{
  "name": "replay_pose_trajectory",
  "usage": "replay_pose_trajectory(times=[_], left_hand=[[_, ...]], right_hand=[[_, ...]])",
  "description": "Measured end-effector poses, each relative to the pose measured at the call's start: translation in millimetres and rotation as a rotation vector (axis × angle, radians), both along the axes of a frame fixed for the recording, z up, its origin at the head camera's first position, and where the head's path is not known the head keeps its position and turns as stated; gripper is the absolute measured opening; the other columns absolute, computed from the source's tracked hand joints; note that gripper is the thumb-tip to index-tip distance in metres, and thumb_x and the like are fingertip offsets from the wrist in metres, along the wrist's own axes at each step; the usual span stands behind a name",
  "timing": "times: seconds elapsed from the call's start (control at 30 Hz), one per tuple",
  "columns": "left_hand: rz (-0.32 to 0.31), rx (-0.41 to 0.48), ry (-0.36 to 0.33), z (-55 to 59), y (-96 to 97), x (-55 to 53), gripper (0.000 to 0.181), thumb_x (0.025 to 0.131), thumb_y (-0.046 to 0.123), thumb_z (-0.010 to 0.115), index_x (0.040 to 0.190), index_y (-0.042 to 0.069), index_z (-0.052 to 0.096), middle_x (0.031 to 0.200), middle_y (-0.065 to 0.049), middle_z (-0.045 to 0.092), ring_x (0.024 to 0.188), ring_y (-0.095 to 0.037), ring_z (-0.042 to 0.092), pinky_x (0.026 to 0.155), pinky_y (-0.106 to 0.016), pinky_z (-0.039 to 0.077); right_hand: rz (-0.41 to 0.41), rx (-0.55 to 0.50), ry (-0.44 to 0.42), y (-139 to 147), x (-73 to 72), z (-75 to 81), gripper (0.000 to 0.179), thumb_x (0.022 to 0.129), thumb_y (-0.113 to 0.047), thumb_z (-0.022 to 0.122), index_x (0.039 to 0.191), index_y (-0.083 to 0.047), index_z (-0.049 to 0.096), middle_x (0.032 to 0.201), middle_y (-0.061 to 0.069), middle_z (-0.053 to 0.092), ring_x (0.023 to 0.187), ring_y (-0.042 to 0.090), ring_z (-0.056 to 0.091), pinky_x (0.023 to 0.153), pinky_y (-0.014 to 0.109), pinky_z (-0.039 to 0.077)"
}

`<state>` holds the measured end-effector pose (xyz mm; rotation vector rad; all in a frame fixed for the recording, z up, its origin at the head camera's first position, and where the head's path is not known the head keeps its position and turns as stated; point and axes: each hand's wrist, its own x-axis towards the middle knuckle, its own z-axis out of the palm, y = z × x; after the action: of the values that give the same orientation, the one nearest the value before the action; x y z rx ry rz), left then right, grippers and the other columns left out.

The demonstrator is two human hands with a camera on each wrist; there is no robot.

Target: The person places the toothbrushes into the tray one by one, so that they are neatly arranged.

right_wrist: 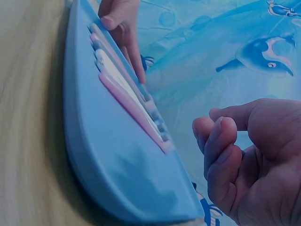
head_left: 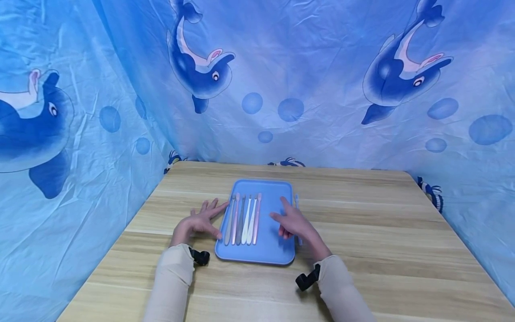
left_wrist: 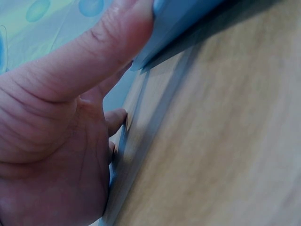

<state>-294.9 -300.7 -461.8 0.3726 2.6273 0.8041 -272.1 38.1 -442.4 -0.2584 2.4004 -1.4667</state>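
A blue tray (head_left: 267, 250) lies on the table with several toothbrushes side by side in its left half. Among them are a pink toothbrush (head_left: 256, 221) at the right end of the row, a white toothbrush (head_left: 246, 226) and a grey toothbrush (head_left: 229, 223). My left hand (head_left: 200, 221) spreads its fingers at the tray's left side, the thumb touching its rim. Over the tray's right part hovers my right hand (head_left: 296, 223), holding nothing, some fingers loosely curled. Just outside the tray's right edge lies a blue toothbrush (head_left: 297, 201), partly hidden by that hand.
The wooden table (head_left: 386, 241) extends on both sides of the tray. A blue curtain (head_left: 322, 80) with dolphins hangs behind the table and along its sides. Each wrist carries a small black camera (head_left: 307, 279).
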Motion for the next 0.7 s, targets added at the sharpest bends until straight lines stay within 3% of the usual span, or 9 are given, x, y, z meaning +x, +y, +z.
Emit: replay_pose_trajectory(times=[0.47, 0.7], left_hand=[[-0.001, -0.005, 0.003, 0.4, 0.8, 0.6, 0.131, 0.059, 0.058, 0.091, 0.162, 0.027, 0.016, 0.169, -0.022, -0.009, 0.151, -0.052, -0.02, 0.109, -0.081, -0.017], [-0.002, -0.01, 0.009, 0.0, 1.2, 1.1, 0.131, 0.058, 0.058, 0.091, 0.162, 0.028, 0.016, 0.169, -0.022, -0.009, 0.151, -0.052, -0.02, 0.109, -0.081, -0.017]], right_hand=[[-0.026, 0.021, 0.039, 37.0, -8.7, -4.3, 0.083, 0.103, -0.031, 0.055, 0.162, -0.009, 0.001, 0.051, 0.002, 0.059, 0.038, 0.011, 0.052, 0.041, 0.026, 0.046], [-0.034, 0.038, 0.02, 57.5, -11.6, -11.4, 0.088, 0.102, -0.037, 0.056, 0.161, -0.006, -0.001, 0.052, 0.002, 0.059, 0.04, 0.011, 0.053, 0.042, 0.025, 0.045]])
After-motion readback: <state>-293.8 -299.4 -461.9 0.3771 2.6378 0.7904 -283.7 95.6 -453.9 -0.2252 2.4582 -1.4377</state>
